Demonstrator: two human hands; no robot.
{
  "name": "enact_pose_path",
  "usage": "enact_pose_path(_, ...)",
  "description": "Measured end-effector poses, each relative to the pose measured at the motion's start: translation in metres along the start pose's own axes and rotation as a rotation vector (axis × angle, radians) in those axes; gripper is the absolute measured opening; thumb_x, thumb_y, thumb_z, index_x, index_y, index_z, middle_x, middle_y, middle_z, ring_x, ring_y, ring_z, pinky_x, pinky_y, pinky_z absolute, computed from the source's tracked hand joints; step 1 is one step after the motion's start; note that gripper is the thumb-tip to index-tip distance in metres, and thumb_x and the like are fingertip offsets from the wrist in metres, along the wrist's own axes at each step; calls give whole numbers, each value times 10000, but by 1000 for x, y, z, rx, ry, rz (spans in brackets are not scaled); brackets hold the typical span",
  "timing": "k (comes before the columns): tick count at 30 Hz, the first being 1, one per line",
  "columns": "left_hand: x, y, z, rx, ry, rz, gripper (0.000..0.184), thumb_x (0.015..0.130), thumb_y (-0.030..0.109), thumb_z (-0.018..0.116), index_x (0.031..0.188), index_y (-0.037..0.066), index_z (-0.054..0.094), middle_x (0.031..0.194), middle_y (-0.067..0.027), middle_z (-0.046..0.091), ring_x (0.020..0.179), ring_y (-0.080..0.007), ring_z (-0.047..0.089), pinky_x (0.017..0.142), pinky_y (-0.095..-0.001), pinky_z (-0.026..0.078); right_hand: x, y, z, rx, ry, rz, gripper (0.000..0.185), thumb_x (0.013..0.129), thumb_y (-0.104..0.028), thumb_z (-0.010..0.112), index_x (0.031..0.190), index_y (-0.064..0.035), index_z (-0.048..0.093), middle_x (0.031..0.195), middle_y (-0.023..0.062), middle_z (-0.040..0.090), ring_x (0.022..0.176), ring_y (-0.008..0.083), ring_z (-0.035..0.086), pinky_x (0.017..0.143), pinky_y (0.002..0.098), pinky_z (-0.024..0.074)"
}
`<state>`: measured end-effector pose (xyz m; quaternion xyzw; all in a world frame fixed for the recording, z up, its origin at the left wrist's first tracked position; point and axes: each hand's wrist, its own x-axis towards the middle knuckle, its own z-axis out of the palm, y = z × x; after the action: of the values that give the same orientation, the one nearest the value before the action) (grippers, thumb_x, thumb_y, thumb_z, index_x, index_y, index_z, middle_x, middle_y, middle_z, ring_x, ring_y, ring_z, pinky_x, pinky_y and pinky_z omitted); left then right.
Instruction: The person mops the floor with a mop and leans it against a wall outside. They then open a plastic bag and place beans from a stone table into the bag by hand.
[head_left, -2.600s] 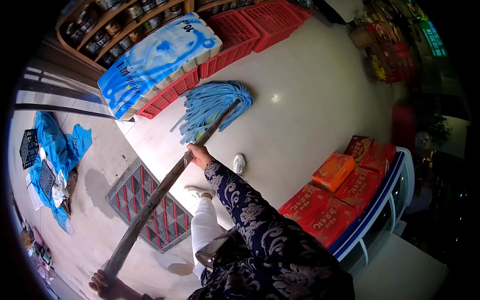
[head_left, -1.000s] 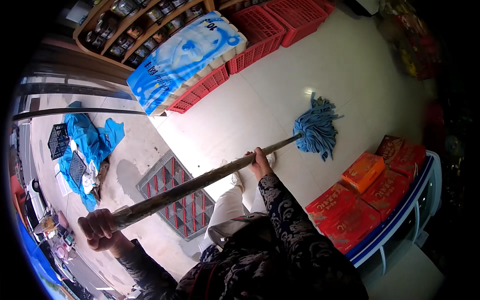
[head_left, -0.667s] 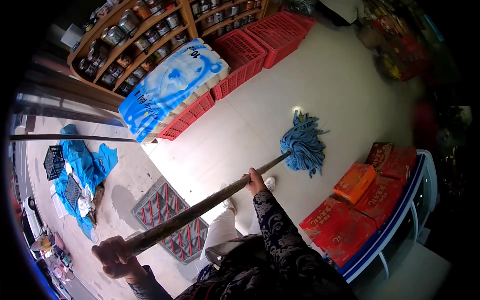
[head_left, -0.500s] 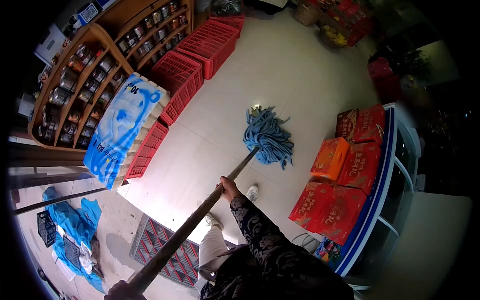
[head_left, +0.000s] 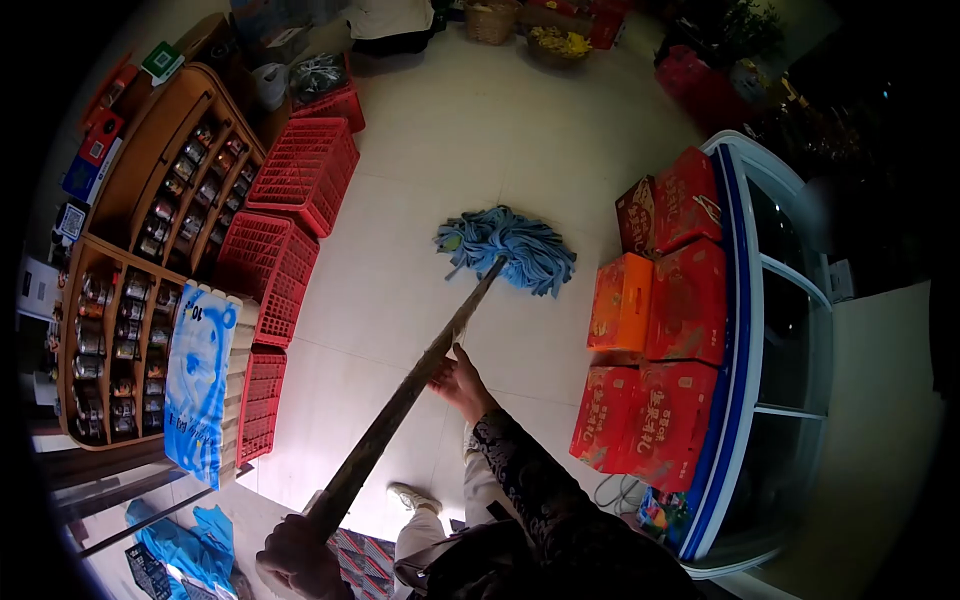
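Note:
A mop with a blue strand head (head_left: 510, 248) rests on the pale tiled floor in the head view. Its long wooden handle (head_left: 385, 425) slants from the head down to the lower left. My left hand (head_left: 300, 555) is wrapped round the top end of the handle. Farther down the shaft, my right hand (head_left: 459, 383) lies against the handle from the right, thumb up along it and its other fingers partly hidden behind the wood. The strands are spread out to both sides of the shaft.
Red crates (head_left: 303, 175), a blue-white tissue pack (head_left: 195, 385) and a shelf of jars (head_left: 125, 335) line the left. Red boxes (head_left: 686, 300) and an orange box (head_left: 620, 303) stand on a blue-edged glass case (head_left: 735, 330) at right. A person stands at the top. My shoe (head_left: 413, 497) is below.
The view has swung round, bringing more of the shop floor in. The mop head has gone from compact to spread sideways. My right hand's grip looks looser, with the thumb now raised along the shaft.

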<state>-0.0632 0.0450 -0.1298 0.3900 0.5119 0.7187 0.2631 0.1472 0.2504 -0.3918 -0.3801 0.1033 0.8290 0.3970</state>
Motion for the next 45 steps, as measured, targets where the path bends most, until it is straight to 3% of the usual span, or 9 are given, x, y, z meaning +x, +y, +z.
enact_pose_path(6, 20, -33, 107, -121, -154, 71, 124, 752, 132, 457, 736, 89, 342, 650, -48, 392, 613, -176, 394, 651, -350, 369, -57, -53, 38, -43, -158, 120, 586, 780, -604, 476, 974, -53, 509, 943, 102, 530, 889, 231, 516, 841, 418, 409)
enact_pose_path(8, 21, -32, 117, -70, -105, 24, 76, 735, 72, 434, 779, 76, 371, 755, -83, 499, 825, -257, 516, 831, -416, 389, -52, -61, 45, -63, -160, 108, 590, 765, -621, 486, 942, -58, 508, 934, 104, 529, 888, 234, 514, 847, 437, 400)
enact_pose_path(12, 20, -28, 85, 142, -99, -126, 158, 768, 205, 512, 831, 68, 461, 1210, -179, 458, 1217, -343, 352, 1014, -423, 269, -27, -71, 44, 94, -64, 133, 565, 783, -582, 491, 956, -45, 471, 926, 120, 524, 912, 261, 505, 867, 457, 384)
enact_pose_path(17, 33, -18, 33, -13, -47, -716, 578, 702, 281, 513, 1171, -50, 448, 1190, -150, 490, 1146, -268, 430, 1012, -384, 274, 17, -63, 29, 82, 103, 237, 668, 748, -563, 561, 1059, 8, 410, 1027, 215, 475, 996, 333, 468, 889, 501, 372)
enact_pose_path(21, 55, -17, 5, 11, -62, -1210, 578, 668, 156, 578, 1172, -82, 425, 1050, -171, 549, 898, -240, 583, 774, -320, 490, 61, -54, 18, -39, 261, 247, 587, 780, -541, 536, 1088, -54, 422, 1038, 148, 482, 961, 289, 471, 847, 472, 402)
enact_pose_path(25, 89, -43, -38, 550, -498, -1465, 401, 725, 106, 646, 1060, -54, 496, 781, -113, 609, 601, -181, 614, 531, -271, 507, 99, -52, 17, -44, 311, 170, 472, 797, -446, 580, 1058, -85, 424, 941, 116, 488, 865, 277, 493, 738, 461, 457)
enact_pose_path(28, 119, -56, -28, 1214, -972, -1099, 353, 638, 320, 686, 800, 15, 608, 683, -139, 617, 615, -251, 619, 581, -345, 500, 112, -46, 47, 58, 402, 198, 363, 821, -327, 586, 987, -64, 398, 820, 116, 470, 753, 252, 504, 643, 428, 464)
enact_pose_path(31, 121, -75, -25, 1537, -832, -981, 317, 566, 349, 654, 691, 58, 623, 675, -158, 609, 643, -315, 604, 616, -393, 494, 156, -23, 17, -74, 370, 252, 229, 828, -204, 550, 908, -44, 407, 780, 106, 465, 665, 231, 487, 585, 398, 447)
enact_pose_path(45, 111, -110, -69, 1439, -749, -1029, 297, 538, 309, 673, 664, 48, 610, 621, -153, 600, 616, -325, 600, 567, -399, 495, 171, -69, 114, -237, 365, 289, 82, 763, -60, 487, 758, -57, 405, 685, 61, 423, 632, 182, 448, 594, 332, 418)
